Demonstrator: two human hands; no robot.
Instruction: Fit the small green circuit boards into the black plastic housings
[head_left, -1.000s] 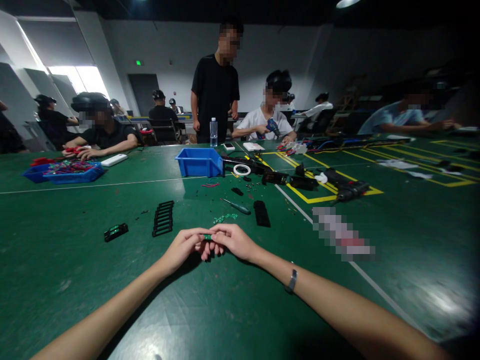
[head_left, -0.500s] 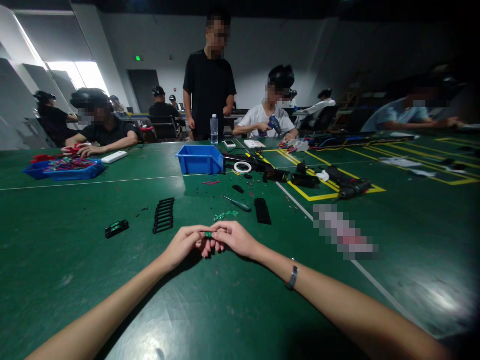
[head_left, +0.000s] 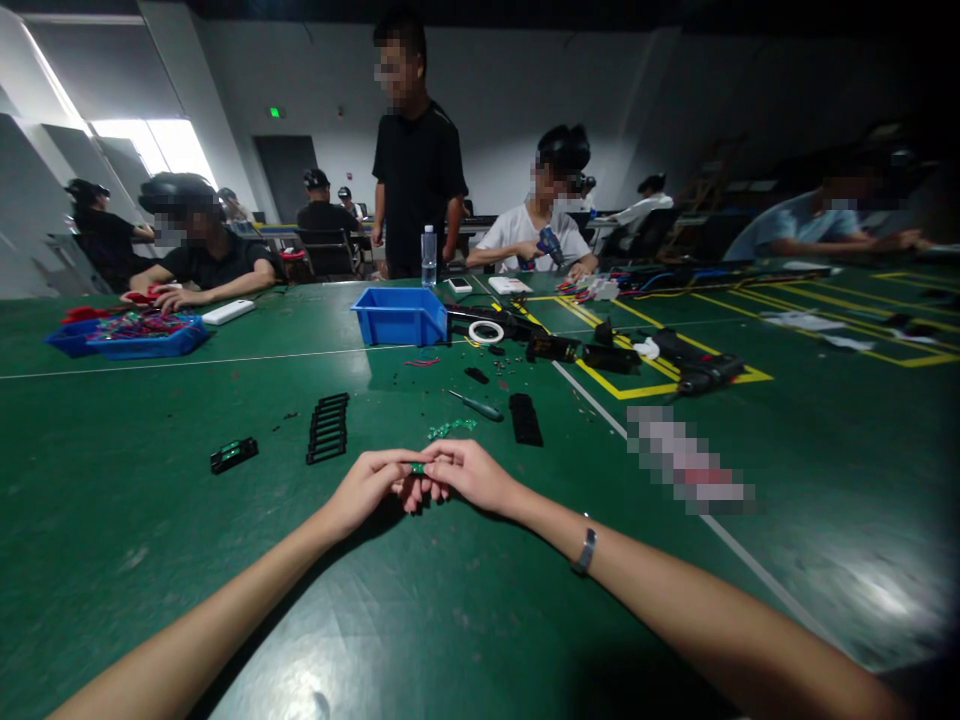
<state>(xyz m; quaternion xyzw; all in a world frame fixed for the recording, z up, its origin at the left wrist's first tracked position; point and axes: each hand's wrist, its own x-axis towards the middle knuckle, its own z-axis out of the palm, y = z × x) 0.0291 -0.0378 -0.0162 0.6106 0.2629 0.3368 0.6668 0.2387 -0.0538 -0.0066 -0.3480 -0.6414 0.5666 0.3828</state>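
Observation:
Between the fingertips of my left hand and my right hand is a small green circuit board. Both hands are closed on it, and fingers hide most of it. Just beyond them lie several green circuit board pieces. Farther off is a screwdriver with a dark teal handle. To its right rests a flat black plastic part. Left of my hands are a black ladder-shaped frame and a black part with green boards in it.
A blue bin stands ahead, beside a white tape ring. Black power tools lie to the right. Blue trays of wires are at the left. Small screws are scattered mid-table. Co-workers sit opposite; one person stands.
My hands and the circuit board stay in nearly the same place. The standing person across the table has turned toward the left and lowered the arms.

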